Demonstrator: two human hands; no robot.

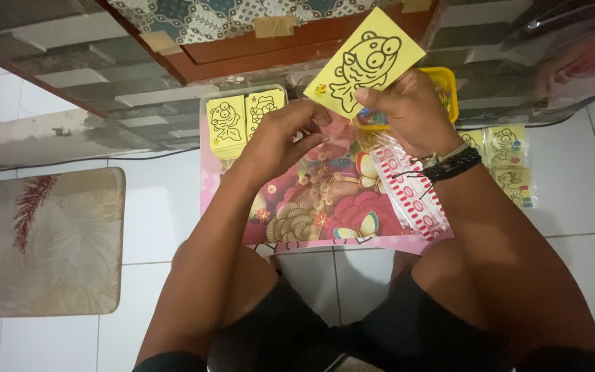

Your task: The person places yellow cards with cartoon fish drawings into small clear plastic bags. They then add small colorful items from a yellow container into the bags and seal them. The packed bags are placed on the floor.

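Note:
My right hand pinches a yellow card with a black outline drawing of a fish, holding it up and tilted. My left hand hovers close beside it with curled fingers over a pink flowered board; whether it holds something small I cannot tell. A clear bag with a red and white striped edge lies under my right wrist. A black bracelet sits on that wrist.
A stack of yellow drawing cards lies at the board's far left. More packed cards lie on the white tile floor at the right. A yellow tray sits behind my right hand. A patterned mat lies at the left.

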